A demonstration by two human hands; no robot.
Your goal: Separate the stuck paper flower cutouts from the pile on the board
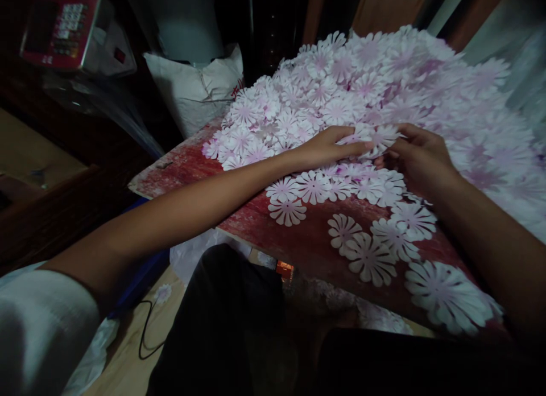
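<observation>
Paper flower cut-outs [336, 108], white with lilac-pink centres, are shown heaped across a red-stained board [256, 228], with looser single flowers [370, 258] lying toward its near edge. The left hand [328, 148] is laid palm-down at the margin of the heap, its grip released and its fingers extended over the cut-outs. The right hand [420, 160] is curled at the heap just beside the left fingertips; its grip is partly closed, but whether a flower is grasped cannot be told, as the contact is hidden by the fingers. A white sack [191, 91] and a red keypad device [60, 32] are seen beyond the board. Possible faults are judged as follows: neighbouring flowers may be dragged along if overlapping petals catch; thin petals may be creased by a tight pinch; edge flowers may be swept onto the floor [121, 350] by the left forearm [183, 205] lying across the board.
</observation>
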